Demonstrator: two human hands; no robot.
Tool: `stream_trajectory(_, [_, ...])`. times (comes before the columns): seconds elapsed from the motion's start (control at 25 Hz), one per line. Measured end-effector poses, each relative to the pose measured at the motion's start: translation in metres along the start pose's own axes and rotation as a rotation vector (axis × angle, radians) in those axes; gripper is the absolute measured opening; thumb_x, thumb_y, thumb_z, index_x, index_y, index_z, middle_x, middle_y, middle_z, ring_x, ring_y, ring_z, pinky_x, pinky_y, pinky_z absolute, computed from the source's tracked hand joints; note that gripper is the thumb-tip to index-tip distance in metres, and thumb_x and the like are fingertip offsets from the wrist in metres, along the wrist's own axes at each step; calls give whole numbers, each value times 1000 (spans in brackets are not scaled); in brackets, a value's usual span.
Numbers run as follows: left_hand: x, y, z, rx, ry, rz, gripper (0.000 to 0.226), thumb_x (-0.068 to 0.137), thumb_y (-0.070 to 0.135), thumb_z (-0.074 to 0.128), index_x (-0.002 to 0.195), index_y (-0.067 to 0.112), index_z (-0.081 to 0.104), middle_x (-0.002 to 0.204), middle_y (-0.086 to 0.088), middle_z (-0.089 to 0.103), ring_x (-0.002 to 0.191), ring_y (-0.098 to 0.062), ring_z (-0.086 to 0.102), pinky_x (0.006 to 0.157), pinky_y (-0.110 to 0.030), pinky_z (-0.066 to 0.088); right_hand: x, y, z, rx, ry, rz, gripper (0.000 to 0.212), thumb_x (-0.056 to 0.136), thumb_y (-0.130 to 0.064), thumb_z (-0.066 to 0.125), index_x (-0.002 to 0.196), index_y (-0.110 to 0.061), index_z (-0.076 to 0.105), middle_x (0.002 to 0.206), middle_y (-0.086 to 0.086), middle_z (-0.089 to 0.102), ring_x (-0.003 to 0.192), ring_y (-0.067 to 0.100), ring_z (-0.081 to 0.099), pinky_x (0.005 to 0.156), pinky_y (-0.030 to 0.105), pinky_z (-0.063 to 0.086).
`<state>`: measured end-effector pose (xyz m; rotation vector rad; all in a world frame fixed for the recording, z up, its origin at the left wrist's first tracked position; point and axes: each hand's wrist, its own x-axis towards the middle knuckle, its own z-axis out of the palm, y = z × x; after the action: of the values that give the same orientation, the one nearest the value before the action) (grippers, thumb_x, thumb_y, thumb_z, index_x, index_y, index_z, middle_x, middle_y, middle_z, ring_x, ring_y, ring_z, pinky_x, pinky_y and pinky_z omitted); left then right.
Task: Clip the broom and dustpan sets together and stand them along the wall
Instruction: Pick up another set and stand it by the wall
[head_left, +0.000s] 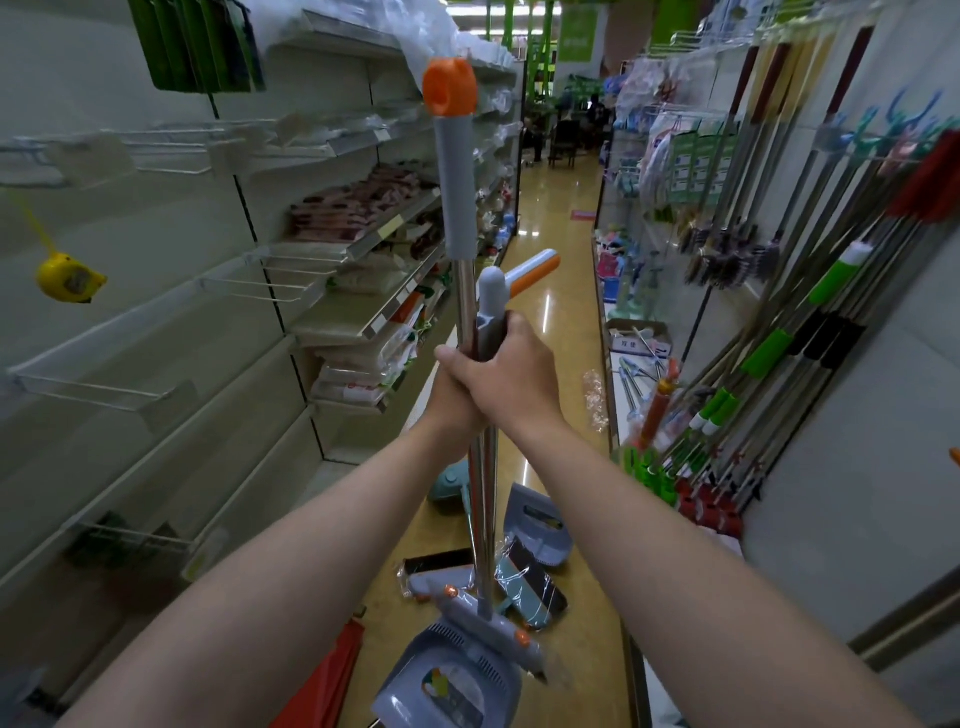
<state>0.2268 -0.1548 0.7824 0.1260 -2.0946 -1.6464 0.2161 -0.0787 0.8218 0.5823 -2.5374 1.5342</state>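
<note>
Arms outstretched; right hand (514, 374) over left hand (449, 402), both gripping broom pole (466, 291), dustpan handle (491, 299)

The green sign (576, 28) and box label (627, 343) (both blurred) cannot be read.

L hand (448, 402) mostly hidden behind R hand (511, 374); only its wrist side shows, so can't tell how its fingers lie. Under the fingers the pole (466, 299) and grey handle (491, 301) are covered, so can't tell if they're clipped together there. Well below the fingers, dustpan (447, 680) is cut off by the bottom edge, its sticker too blurred to read. Left of that, a red thing (322, 686) is also cut off, can't ID. Pole blocks part of the wrapped heads (524, 577) on the floor. Far beyond the fingers, aisle end (566, 135) is dark, shapes too small to make out. Box (636, 338) right of the fingers: label unreadable. Yellow thing (67, 278) far left: blurred.
</note>
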Motion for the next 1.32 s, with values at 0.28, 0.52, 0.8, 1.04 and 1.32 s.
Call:
stream_trajectory(0.28, [-1, 3, -3, -491, 132, -180, 46, 107, 26, 25, 81, 12, 60, 58, 6, 64, 62, -6, 65, 61, -22, 53, -2, -6, 4, -199, 38, -187, 50, 79, -59, 73, 104, -17, 60, 91, -2, 69, 86, 21, 68, 77, 40, 58])
stream_trajectory(0.52, [-12, -4, -9, -609, -10, -159, 31, 108, 12, 30, 100, 9, 60, 69, 6, 70, 70, -6, 69, 61, -21, 56, -8, -4, 3, -231, -39, -153, 59, 74, -62, 74, 113, -20, 59, 104, -2, 70, 97, 20, 66, 83, 42, 57])
stream_trajectory(0.8, [-21, -28, -32, -306, -163, -199, 14, 95, 14, 52, 83, 11, 59, 70, 0, 59, 65, -18, 57, 57, -31, 46, -48, -4, 14, -363, 197, -287, 44, 81, -41, 76, 111, -15, 55, 102, -3, 56, 88, 14, 56, 72, 23, 48])
stream_trajectory(1.04, [-62, -44, -28, -311, -281, -240, 27, 65, 9, 80, 87, 7, 64, 80, -5, 67, 81, -23, 64, 74, -39, 52, -74, -17, 2, -288, 277, -280, 23, 92, -33, 65, 97, -10, 64, 90, -1, 57, 78, 13, 52, 68, 14, 44])
stream_trajectory(1.32, [-113, -30, 9, -155, -60, -225, 27, 75, 18, 82, 86, 18, 58, 74, 0, 62, 66, -14, 57, 61, -28, 46, -112, -20, -33, -223, 311, -79, 25, 80, -43, 77, 92, -22, 72, 84, -3, 74, 80, 15, 69, 74, 40, 58])
